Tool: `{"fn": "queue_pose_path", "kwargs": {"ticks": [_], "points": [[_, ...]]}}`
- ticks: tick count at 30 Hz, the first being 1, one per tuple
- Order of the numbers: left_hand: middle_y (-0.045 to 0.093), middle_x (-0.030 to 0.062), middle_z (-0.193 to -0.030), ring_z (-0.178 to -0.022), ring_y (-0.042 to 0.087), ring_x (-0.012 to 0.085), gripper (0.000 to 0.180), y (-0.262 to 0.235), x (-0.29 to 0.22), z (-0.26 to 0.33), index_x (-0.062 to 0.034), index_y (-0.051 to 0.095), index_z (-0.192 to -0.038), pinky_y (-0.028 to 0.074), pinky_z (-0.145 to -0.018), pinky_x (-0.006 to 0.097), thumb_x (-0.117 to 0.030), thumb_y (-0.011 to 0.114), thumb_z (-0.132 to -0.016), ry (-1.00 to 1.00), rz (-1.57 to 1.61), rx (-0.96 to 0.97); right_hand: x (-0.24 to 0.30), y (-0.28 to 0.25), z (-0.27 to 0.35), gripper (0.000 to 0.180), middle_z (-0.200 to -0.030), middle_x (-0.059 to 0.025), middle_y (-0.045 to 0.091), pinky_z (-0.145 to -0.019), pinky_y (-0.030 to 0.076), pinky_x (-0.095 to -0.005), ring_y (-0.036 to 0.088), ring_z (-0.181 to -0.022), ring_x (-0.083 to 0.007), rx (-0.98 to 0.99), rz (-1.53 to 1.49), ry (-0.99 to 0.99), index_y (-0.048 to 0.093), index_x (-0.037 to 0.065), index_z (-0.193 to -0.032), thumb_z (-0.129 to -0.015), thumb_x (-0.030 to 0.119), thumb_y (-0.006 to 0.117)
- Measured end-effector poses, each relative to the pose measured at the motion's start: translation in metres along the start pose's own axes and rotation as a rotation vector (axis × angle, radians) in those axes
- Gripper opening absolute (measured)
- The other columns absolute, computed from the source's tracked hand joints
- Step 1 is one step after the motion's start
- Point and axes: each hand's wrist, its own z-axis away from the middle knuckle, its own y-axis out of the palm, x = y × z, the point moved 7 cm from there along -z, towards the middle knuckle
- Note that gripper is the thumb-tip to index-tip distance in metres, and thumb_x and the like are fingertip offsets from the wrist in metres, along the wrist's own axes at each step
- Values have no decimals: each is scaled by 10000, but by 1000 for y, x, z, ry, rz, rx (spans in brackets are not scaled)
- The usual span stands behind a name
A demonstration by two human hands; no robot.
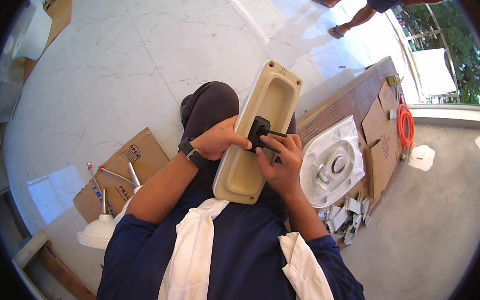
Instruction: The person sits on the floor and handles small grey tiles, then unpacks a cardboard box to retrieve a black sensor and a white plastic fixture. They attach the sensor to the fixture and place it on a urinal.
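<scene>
Gripping black fitting point(260, 133), cream lid point(260, 132) (cardboard point(120, 173) nearby)

A bathroom-fitting work site, possibly a home under renovation: bare marble-tiled floor point(147, 53), flattened cardboard boxes point(125, 171), a bagged white sanitary fitting point(334, 163) and an orange hose coil point(405, 126) are seen.

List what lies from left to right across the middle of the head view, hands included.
Flattened cardboard box → left hand → black fitting on the cream cistern lid → right hand → white seat in plastic wrap → orange hose coil.
</scene>
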Motion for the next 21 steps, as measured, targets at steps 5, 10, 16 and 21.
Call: {"fn": "queue_pose_path", "kwargs": {"ticks": [5,10,16,21], "points": [[612,92,-1386,-1280,612,212,794,0,0,0,-40,427,-1555,518,-1098,393,-4,728,-821,10,-7,16,-1,0,-2,354,-944,-67,727,-825,459,-395,602,-859,-273,11,-9,9,797,83,-1070,-720,114,837],[612,86,-1383,-1278,614,207,793,0,0,1,-42,427,-1556,522,-1094,389,-4,727,-823,1,13,13,0,0,-5,351,-955,-69,730,-838,467,-401,613,-882,-280,38,20,-3,792,78,-1061,-719,133,847],[609,91,-1381,-1276,616,207,795,1,-1,0,-40,421,-1558,526,-1095,396,4,719,-822,0,7,24,-1,0,-7,332,-971,-65,733,-864,478,-409,627,-911,-288,48,-4,24,788,91,-1038,-714,133,844],[616,100,-1376,-1264,625,207,791,1,-1,-1,-37,429,-1553,533,-1089,401,14,709,-815,-1,5,15,-4,0,-6,347,-982,-54,738,-880,480,-407,621,-922,-287,50,-37,27,793,111,-1054,-709,110,830]]}}
